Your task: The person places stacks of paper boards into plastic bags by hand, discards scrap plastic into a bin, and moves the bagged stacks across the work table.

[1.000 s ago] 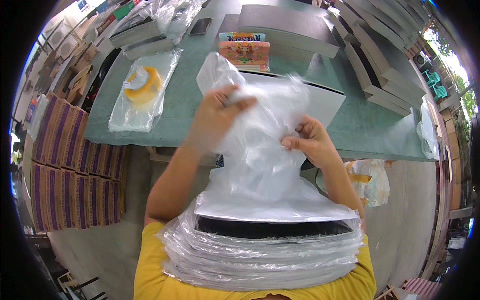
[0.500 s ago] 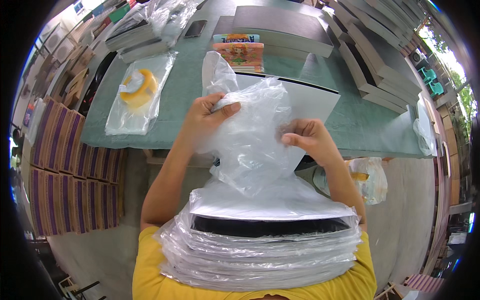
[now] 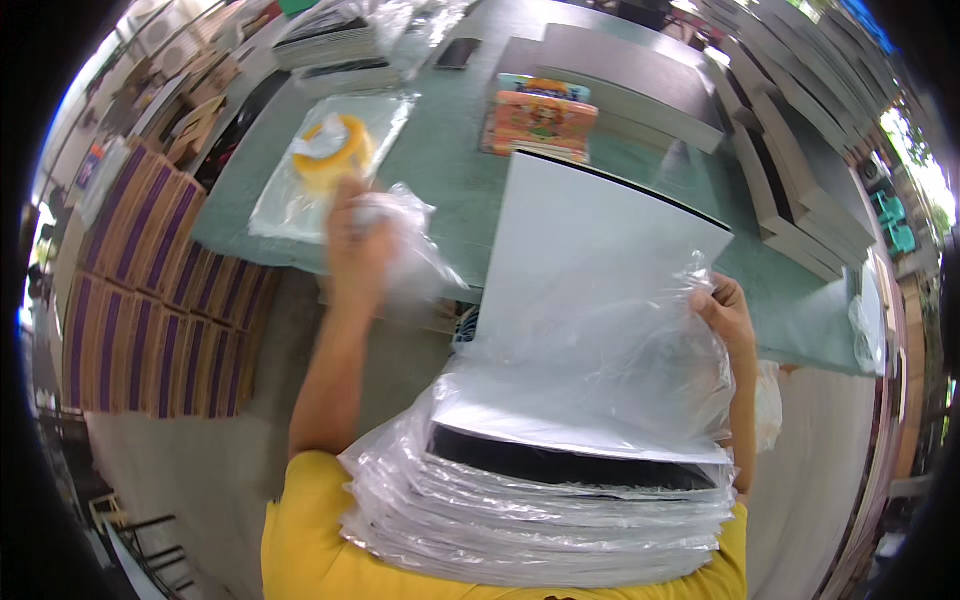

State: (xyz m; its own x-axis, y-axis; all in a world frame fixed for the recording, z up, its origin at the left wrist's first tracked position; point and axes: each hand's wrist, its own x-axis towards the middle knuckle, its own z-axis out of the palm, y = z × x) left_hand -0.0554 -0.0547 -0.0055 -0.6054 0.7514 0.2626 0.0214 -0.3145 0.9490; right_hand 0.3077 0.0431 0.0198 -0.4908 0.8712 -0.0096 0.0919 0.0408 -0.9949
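Hands (image 3: 728, 312) moved apart, clear plastic (image 3: 702, 372), white board (image 3: 590, 235), blurrily printed cartons (image 3: 150, 345)

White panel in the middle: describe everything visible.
The white panel is flat and straight-edged, its plain white face showing, its far edge black; it looks like stiff board. Its far part is bare, seen against the green table. Clear plastic covers its nearer part, where its end is hard to tell. The right hand pinches the plastic beside it; neither hand visibly touches the panel.
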